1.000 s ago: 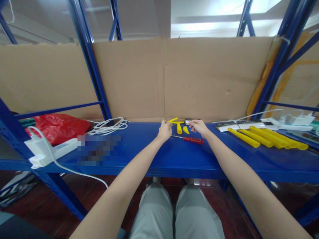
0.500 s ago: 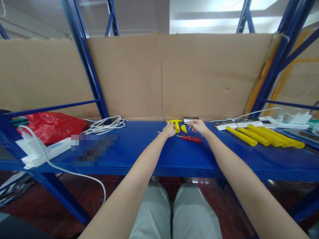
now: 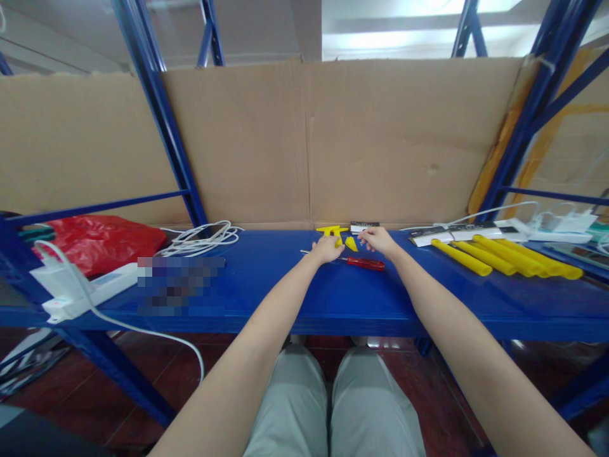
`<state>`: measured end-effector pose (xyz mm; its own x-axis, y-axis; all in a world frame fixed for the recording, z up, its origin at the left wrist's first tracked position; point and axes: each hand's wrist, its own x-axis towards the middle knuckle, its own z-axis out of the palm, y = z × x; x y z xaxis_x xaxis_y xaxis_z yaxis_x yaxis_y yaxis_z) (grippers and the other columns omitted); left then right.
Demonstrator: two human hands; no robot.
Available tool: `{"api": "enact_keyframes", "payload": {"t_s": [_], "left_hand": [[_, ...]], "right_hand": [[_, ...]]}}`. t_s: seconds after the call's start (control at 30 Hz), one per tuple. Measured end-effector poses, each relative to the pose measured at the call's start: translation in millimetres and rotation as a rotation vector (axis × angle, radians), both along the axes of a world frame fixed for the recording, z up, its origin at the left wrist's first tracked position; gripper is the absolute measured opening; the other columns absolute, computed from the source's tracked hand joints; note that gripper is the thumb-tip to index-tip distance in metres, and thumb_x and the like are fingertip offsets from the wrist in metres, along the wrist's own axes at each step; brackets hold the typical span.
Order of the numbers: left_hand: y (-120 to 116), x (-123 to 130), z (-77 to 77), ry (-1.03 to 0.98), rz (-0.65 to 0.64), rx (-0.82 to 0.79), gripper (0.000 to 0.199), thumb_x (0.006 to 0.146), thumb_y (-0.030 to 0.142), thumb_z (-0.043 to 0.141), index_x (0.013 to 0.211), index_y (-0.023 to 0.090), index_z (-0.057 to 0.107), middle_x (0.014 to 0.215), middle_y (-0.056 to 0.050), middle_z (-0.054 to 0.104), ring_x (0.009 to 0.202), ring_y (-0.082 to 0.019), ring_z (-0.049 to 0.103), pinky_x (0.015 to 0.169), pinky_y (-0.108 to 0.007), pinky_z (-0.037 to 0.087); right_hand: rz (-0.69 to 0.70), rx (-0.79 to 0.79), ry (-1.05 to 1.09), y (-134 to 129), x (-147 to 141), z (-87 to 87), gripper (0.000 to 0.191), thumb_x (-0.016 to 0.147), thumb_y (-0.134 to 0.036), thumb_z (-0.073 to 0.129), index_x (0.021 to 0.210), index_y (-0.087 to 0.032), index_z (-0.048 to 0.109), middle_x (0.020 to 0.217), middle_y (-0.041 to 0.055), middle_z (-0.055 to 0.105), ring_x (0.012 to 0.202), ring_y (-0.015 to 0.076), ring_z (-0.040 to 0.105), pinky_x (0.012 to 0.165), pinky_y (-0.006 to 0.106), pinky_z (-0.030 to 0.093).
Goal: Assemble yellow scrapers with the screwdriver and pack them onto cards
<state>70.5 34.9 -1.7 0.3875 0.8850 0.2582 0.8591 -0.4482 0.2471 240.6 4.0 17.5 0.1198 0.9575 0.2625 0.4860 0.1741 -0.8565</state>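
My left hand (image 3: 327,249) is over a yellow T-shaped plastic piece (image 3: 332,229) near the back of the blue shelf, its fingers closed around the piece's lower part and partly hiding it. Just to the right lies a small yellow pointed piece (image 3: 351,244), apart from both hands. My right hand (image 3: 377,240) is held in a pinch beside it; whatever is between the fingertips is too small to name. In front of the hands rests a screwdriver with a red handle (image 3: 365,263), its shaft running left beneath my left hand.
Several yellow tubes (image 3: 461,258) lie at the right near a black-and-white box (image 3: 435,236). A smaller box (image 3: 364,227) stands behind my right hand. On the left are coiled white cable (image 3: 209,238), a red bag (image 3: 107,241) and a power strip (image 3: 114,284). Cardboard (image 3: 361,146) closes the back.
My left hand has shifted slightly right and its fingers now cover more of the yellow T-shaped piece. The right hand stays pinched in almost the same place.
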Motion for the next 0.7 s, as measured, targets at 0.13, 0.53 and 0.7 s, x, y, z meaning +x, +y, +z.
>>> {"api": "enact_keyframes", "payload": {"t_s": [0.13,0.53,0.7], "left_hand": [[0.2,4.2,1.2,0.038,-0.031,0.003,0.038,0.091,0.027,0.045,0.127,0.019,0.055,0.132,-0.010,0.057,0.122,-0.023,0.051,0.101,-0.034,0.040],[3.7,4.5,-1.0,0.057,-0.056,-0.004,0.039,0.089,0.010,0.043,0.126,0.015,0.055,0.127,-0.011,0.059,0.120,-0.020,0.051,0.103,-0.028,0.036],[6.8,5.5,-3.5,0.000,-0.068,-0.027,0.043,0.088,0.010,0.047,0.130,0.017,0.051,0.127,-0.011,0.058,0.119,-0.020,0.053,0.102,-0.029,0.038]], "right_hand": [[0.004,0.011,-0.029,0.6,0.8,-0.7,0.023,0.085,-0.008,0.048,0.066,-0.013,0.060,0.052,-0.0022,0.052,0.039,0.0055,0.043,0.037,0.017,0.033],[0.003,0.001,-0.062,2.9,0.8,-2.3,0.020,0.084,-0.010,0.051,0.067,-0.012,0.061,0.055,-0.0009,0.056,0.039,0.0048,0.044,0.038,0.016,0.035],[-0.001,0.002,-0.077,4.4,1.3,-3.1,0.019,0.083,-0.010,0.052,0.067,-0.012,0.062,0.056,-0.0001,0.058,0.039,0.0048,0.044,0.038,0.016,0.035]]}}
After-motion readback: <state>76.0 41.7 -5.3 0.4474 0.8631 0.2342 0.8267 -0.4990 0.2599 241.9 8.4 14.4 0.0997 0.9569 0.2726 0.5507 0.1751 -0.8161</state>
